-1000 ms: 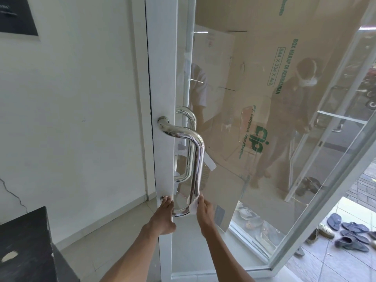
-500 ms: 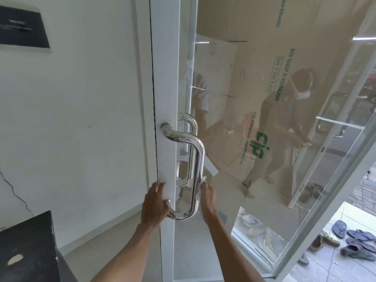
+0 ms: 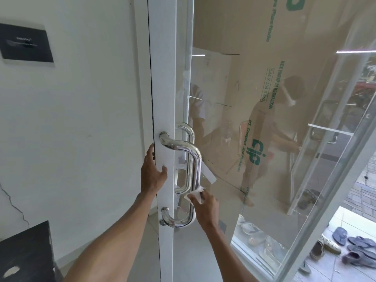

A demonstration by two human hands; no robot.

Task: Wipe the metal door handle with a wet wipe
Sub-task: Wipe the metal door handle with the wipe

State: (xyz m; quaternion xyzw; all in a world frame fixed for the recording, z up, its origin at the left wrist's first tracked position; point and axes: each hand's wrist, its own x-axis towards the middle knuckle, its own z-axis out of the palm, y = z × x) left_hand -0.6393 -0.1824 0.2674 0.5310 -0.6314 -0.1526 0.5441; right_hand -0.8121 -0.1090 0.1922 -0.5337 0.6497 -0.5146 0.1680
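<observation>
Crumpled wet wipe (image 3: 195,193) (half hidden) against door handle (image 3: 196,159)

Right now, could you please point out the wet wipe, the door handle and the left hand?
wet wipe (image 3: 194,194): head view, white bunched middle.
door handle (image 3: 196,169): head view, upright bar.
left hand (image 3: 151,176): head view, back of hand.

Street entrance to what looks like a small shop or office: a white-framed glass door (image 3: 264,200) with a steel pull handle (image 3: 196,165) gives onto a tiled porch (image 3: 345,218) strewn with sandals (image 3: 355,248) (left at the threshold). Printed cardboard (image 3: 234,27) stands behind the glass; a dark plaque (image 3: 25,43) hangs on the white wall (image 3: 85,119).
</observation>
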